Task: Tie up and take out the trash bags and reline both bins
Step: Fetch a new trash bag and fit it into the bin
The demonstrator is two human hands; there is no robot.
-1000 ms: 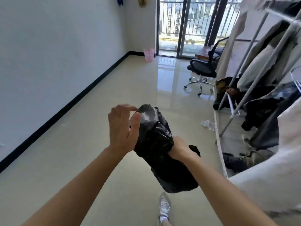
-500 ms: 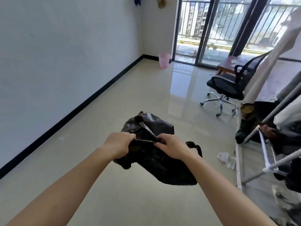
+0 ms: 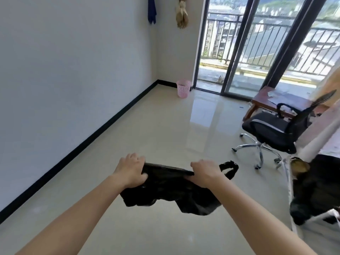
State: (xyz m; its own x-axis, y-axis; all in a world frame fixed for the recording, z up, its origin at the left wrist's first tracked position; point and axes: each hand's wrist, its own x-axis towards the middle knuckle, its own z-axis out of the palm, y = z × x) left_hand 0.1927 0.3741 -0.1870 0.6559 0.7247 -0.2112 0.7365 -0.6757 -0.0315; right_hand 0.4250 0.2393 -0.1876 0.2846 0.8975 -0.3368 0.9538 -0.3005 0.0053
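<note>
Close in front of the person, both hands grasp a thin black plastic trash bag (image 3: pixel 165 192) in mid-air above the glossy beige tiled floor (image 3: pixel 165 126). The left hand (image 3: pixel 131 170) curls its fingers over the bag's upper edge at one end. The right hand (image 3: pixel 206 172) clenches the same edge at the other end, and the edge runs taut between them. The rest of the bag hangs crumpled below, and a looped bag handle (image 3: pixel 229 168) sticks out past the right hand. What the bag holds cannot be told. A pink perforated plastic bin (image 3: pixel 183 88) stands upright in the far corner, beside the sliding glass door (image 3: pixel 230 52); its inside is not visible. A black office chair (image 3: pixel 272 129) stands to the right.
</note>
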